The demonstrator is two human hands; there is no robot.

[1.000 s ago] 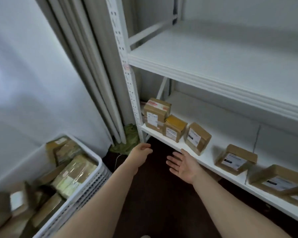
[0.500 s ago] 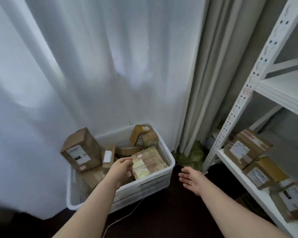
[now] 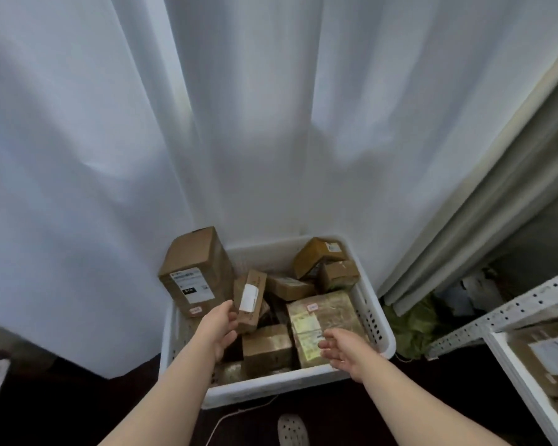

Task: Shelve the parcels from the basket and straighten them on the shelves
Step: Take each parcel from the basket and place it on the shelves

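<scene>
The slim parcel (image 3: 250,300) stands on end at the middle of the basket (image 3: 303,383), long axis running up and away from me. It lies just right of my left hand (image 3: 219,329), which is the nearer one, cupped at its left face with thumb and fingers apart. I cannot tell whether they touch the card yet. My right hand (image 3: 342,349) hangs loose and spread, holding nothing, over the taped parcel (image 3: 319,320) at the basket's near right corner; the slim parcel's foot is buried among the others, and the shelf (image 3: 525,391) is cut off and blurred at the right.
</scene>
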